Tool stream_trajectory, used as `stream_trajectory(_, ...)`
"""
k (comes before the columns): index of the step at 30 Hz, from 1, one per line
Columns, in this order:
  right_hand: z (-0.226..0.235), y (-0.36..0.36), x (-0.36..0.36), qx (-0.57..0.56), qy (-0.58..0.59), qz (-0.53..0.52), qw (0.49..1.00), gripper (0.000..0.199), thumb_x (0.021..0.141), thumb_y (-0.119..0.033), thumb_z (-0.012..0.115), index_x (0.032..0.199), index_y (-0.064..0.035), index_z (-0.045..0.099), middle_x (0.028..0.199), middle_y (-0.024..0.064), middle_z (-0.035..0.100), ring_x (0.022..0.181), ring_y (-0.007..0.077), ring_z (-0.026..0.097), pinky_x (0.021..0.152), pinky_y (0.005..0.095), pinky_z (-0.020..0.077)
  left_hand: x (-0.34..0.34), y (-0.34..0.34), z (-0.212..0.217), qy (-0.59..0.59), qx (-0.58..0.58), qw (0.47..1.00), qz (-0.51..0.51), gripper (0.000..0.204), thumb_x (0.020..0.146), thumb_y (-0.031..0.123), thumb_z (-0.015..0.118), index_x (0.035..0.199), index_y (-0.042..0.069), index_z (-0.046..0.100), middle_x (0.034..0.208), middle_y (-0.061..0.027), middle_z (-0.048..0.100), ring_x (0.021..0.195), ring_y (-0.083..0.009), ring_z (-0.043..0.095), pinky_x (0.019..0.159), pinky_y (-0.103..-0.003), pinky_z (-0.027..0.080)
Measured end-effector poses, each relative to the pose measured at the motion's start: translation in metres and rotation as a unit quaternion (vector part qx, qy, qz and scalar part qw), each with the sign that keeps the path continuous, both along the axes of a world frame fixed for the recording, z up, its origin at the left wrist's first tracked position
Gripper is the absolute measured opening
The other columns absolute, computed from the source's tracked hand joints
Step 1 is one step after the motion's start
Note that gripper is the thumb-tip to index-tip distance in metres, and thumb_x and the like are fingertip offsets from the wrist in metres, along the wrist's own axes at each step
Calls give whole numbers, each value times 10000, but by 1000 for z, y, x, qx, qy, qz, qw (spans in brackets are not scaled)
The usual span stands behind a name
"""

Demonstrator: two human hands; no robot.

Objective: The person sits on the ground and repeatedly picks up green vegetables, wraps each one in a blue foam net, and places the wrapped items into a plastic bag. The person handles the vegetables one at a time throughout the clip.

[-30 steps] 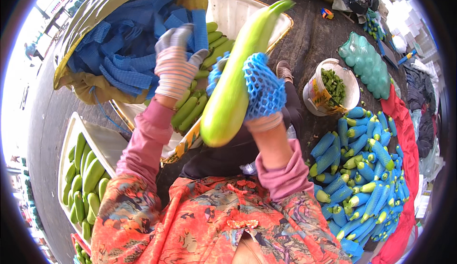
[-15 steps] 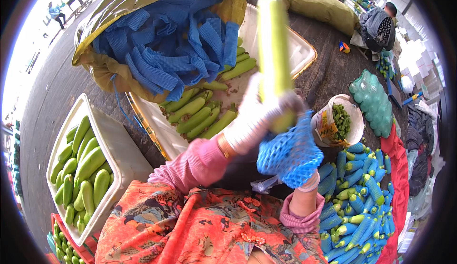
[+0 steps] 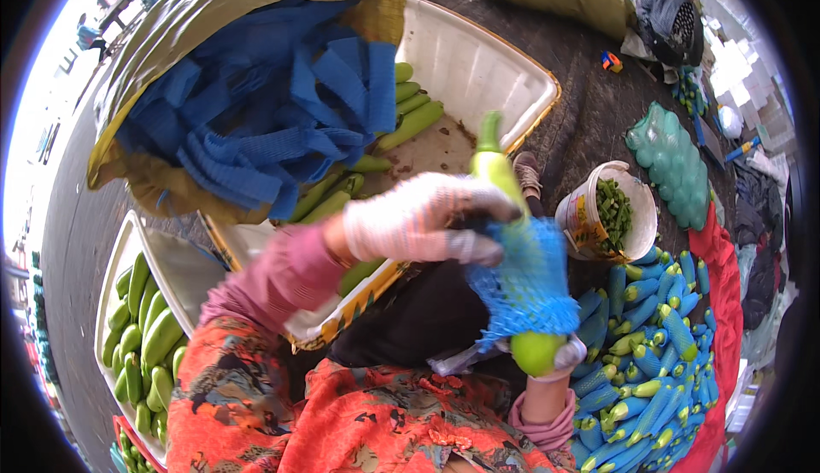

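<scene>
A big sack of blue foam nets (image 3: 256, 114) fills the view from ten to twelve o'clock, its tan rim folded back. Just beside it at one o'clock stands a white crate (image 3: 478, 63) with an orange rim, a few green gourds (image 3: 410, 119) lying along its left side. A second white tray (image 3: 141, 336) at eight o'clock is packed with more bare green gourds. At four o'clock a heap of netted gourds (image 3: 649, 345) rests on a red cloth (image 3: 726, 302), and above it, at three o'clock, sits a white bucket (image 3: 606, 213) holding chopped green stems. A green mesh bag (image 3: 675, 153) lies just past the bucket, at two o'clock.

Near the centre, the left hand (image 3: 423, 221), in a pale knit glove, is closed around the upper part of a long pale-green gourd (image 3: 495, 174), fingers wrapped across it just below the narrow neck. The gourd stands nearly upright, stem toward twelve o'clock, thick end toward five o'clock. A blue foam net (image 3: 525, 281) covers its lower half, touching the left hand's fingers at its top edge. The right hand (image 3: 555, 362) is below, at five o'clock, cupping the rounded bottom end where it pokes out of the net; the net and gourd hide most of it, so its grip cannot be judged fully, though it looks closed on the gourd's base.
</scene>
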State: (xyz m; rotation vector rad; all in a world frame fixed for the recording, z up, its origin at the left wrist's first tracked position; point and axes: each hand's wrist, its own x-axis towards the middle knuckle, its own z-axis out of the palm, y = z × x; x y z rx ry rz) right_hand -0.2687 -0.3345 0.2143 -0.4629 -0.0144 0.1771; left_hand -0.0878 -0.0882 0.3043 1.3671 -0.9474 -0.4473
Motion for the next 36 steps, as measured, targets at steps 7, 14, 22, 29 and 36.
stream_trajectory(7, -4, -76, -63, -289, 236, -162, 914, 791, 664, -191, 844, 1325, 40, 475, 1204, 164, 617, 1044, 322, 630, 865, 433, 546, 219, 62, -105, -749, 461, 475, 21, 214, 856, 134, 549, 995, 163, 710, 901, -13, 688, 884, -236, 641, 695, -403, 463)
stream_trajectory(14, -23, -92, -87, -310, 202, -302, 879, 496, 767, -102, 695, 1226, 36, 566, 1071, 136, 671, 909, 248, 677, 869, 372, 546, 229, 39, -84, -497, 745, 443, 39, 140, 796, 170, 685, 925, 132, 723, 898, -82, 685, 862, -272, 665, 711, -395, 537)
stream_trajectory(22, -80, -139, -45, -150, 438, -292, 837, 251, 860, -335, 653, 955, -126, 552, 813, 85, 641, 736, 290, 675, 541, 402, 545, 83, 17, -57, -356, 372, 836, 189, 231, 776, 210, 761, 823, 20, 639, 762, -161, 591, 694, -343, 581, 646, -386, 474)
stream_trajectory(29, 30, -202, -124, -303, -63, -729, 611, 425, 961, -202, 566, 1324, -16, 448, 1206, 166, 613, 1065, 304, 627, 894, 423, 536, -3, -8, -43, -373, 212, 817, 386, 181, 688, 92, 742, 784, 69, 591, 768, -143, 605, 729, -363, 608, 637, -408, 496)
stream_trajectory(36, 108, 55, 16, -405, -42, -21, 913, 482, 858, -75, 701, 1290, 4, 503, 936, 95, 667, 758, 117, 642, 675, 227, 521, -88, -4, -18, -378, 234, 823, 353, 235, 697, 175, 750, 789, 93, 550, 752, -116, 566, 702, -352, 601, 597, -425, 478)
